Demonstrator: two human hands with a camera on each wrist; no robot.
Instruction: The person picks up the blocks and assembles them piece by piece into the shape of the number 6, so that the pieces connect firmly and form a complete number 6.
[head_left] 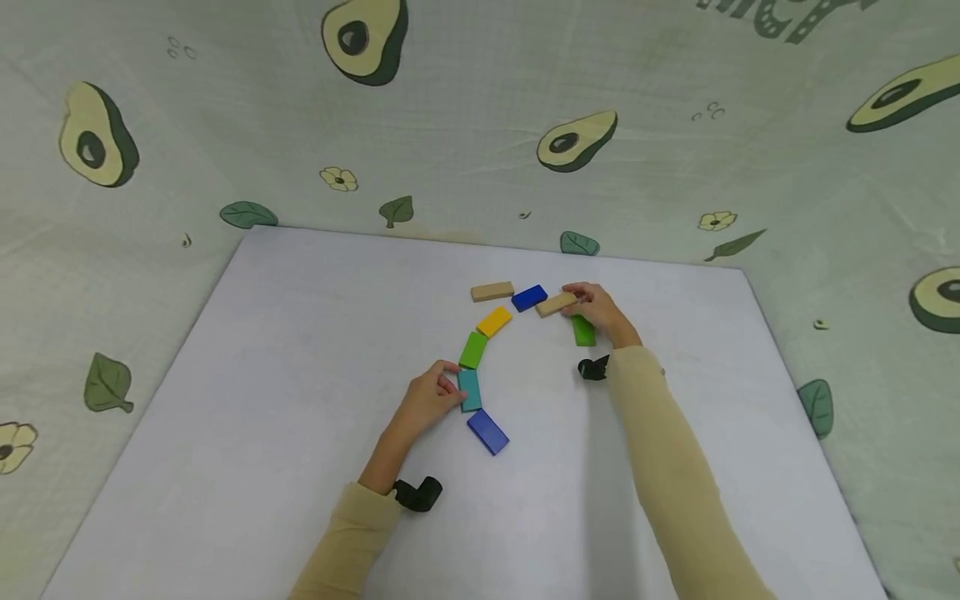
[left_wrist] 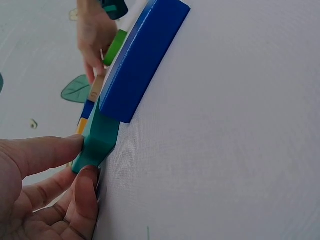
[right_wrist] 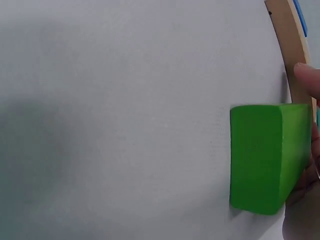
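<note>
Several flat blocks form a curved row on the white table. My left hand point(head_left: 423, 406) pinches the teal block point(left_wrist: 100, 140) between thumb and fingers on the curve's left side. Touching its near end is a blue block point(head_left: 488, 432); beyond it come a green block point(head_left: 473, 350) and a yellow block point(head_left: 495, 321). My right hand point(head_left: 597, 307) holds the right end of a plain wooden block point(head_left: 553, 305) at the far side, next to a dark blue block point(head_left: 529, 297). Under that hand lies another green block point(right_wrist: 256, 159), partly covered in the head view.
A second plain wooden block point(head_left: 492, 292) lies at the far left, outside the curve. Black wrist cameras point(head_left: 420, 494) sit on both forearms, low over the white table point(head_left: 262, 358). A cloth with avocado prints point(head_left: 465, 183) rises behind the table's far edge.
</note>
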